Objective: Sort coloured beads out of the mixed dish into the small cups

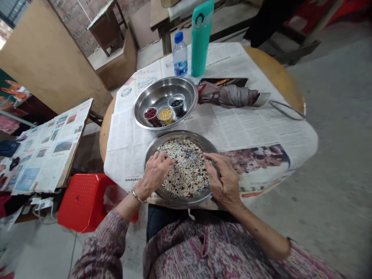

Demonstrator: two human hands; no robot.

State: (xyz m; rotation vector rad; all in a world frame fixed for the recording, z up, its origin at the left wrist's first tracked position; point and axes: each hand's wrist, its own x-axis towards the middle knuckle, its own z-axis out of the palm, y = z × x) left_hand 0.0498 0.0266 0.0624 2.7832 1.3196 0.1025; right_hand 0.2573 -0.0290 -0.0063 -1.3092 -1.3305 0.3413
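As the two hands stand apart over a shallow, round, shiny metal basin [205, 142], the left hand [157, 170] curls its fingers at a loose mix of white, yellow, dark red and black grains [186, 174]; whether it pinches any cannot be told. The right hand [225, 180] crosses the right rim, thumb and forefinger parted. The mix lies coarse and speckled across the basin's floor. Just beyond: a second round metal basin [155, 93], smooth-walled, holding a clear plastic cup of dark red beans [150, 113], one of yellow grains [165, 114], one of black beans [177, 104]. Beneath: a round-edged wooden bench [271, 68] under creased printed newspaper [270, 126].
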